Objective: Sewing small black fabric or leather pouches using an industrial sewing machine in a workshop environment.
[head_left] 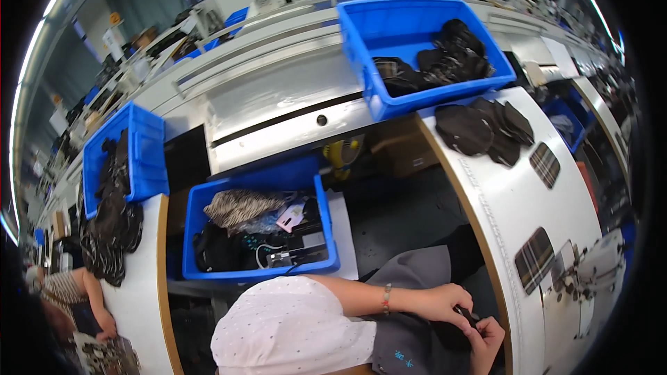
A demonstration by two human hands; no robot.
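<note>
My left hand (pixel 445 303), with a beaded bracelet at the wrist, is closed with fingers and thumb pinching a piece of black fabric (pixel 450 335) above my lap. Just to its right, my right hand (pixel 488 339) pinches the same fabric, its fingertips close to my left ones. Only part of the fabric shows, so its shape is hard to make out. Beneath lies a dark grey apron (pixel 410 285). On the white table to the right are two plaid fabric pieces (pixel 534 260) and a pile of black fabric pieces (pixel 479 128).
A sewing machine (pixel 590 274) stands at the right. Ahead, a blue bin (pixel 379 101) holds black pieces; a lower blue bin (pixel 191 257) holds bags and cables. At left, black pieces hang from another blue bin (pixel 147 153), near another person's arm (pixel 94 298).
</note>
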